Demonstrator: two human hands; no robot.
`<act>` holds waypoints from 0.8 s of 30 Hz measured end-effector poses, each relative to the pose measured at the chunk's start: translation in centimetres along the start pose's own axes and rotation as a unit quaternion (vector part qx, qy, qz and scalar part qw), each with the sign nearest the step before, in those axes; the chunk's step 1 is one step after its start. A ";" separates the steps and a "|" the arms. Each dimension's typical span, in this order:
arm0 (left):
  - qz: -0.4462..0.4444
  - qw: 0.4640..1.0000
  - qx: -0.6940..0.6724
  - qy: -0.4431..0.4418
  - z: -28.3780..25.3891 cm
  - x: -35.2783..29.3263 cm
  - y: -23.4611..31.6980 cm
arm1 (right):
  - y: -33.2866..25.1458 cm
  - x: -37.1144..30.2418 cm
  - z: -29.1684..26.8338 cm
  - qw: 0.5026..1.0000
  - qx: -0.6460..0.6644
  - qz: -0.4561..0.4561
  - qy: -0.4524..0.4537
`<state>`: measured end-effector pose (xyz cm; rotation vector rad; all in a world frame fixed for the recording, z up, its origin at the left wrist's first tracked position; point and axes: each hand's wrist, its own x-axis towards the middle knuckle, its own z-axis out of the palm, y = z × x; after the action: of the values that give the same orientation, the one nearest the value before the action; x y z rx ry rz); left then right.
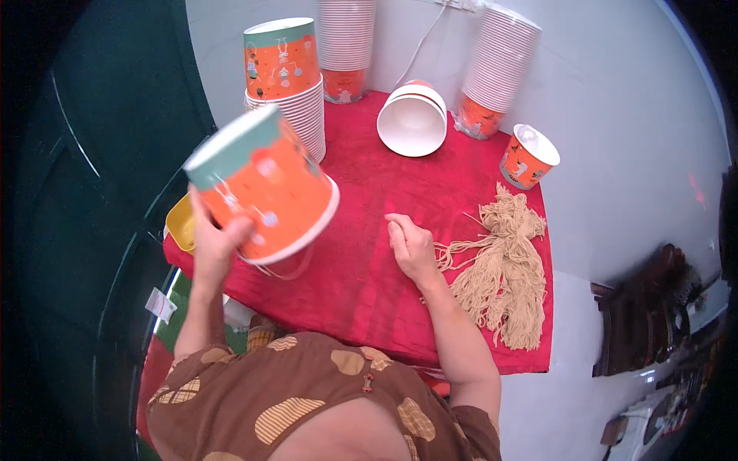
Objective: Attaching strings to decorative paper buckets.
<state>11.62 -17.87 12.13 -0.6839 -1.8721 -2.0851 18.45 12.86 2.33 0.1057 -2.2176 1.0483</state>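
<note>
My left hand (211, 244) grips an orange paper bucket (269, 192) with a teal band and small printed figures. The bucket is tilted upside down above the table's left side, its white rim facing down to the right. A thin pale cord (288, 273) hangs in a loop below that rim. Over the middle of the red cloth (361, 300), my right hand (413, 246) is closed with its fingers curled. Whatever it may hold is too small or hidden to make out. Just right of it lies a bundle of beige cords (503, 265), some strands reaching toward my wrist.
At the back left stands a nested bucket stack (307, 115) topped by an upside-down bucket (280, 61). Two wrapped stacks (346, 38) (500, 61) lean near the wall. Buckets lie sideways (411, 123); another (529, 157) stands right. A yellow container (181, 223) is at the left edge.
</note>
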 end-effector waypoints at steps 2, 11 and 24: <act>0.071 0.992 0.082 0.062 -1.9 2.3 1.1 | 0.8 -0.1 0.0 1.000 -0.005 -0.001 0.001; 0.198 0.962 0.081 0.170 -9.7 18.6 3.4 | 1.0 0.1 1.0 0.999 -0.033 -0.038 0.009; 0.217 0.969 0.046 0.110 -4.1 31.0 1.4 | 1.7 -0.3 0.6 0.998 -0.062 -0.026 -0.008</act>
<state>-14.91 -18.46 28.65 -0.7281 -1.5243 -1.7070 17.79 13.55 0.80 0.1169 -2.2753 0.8828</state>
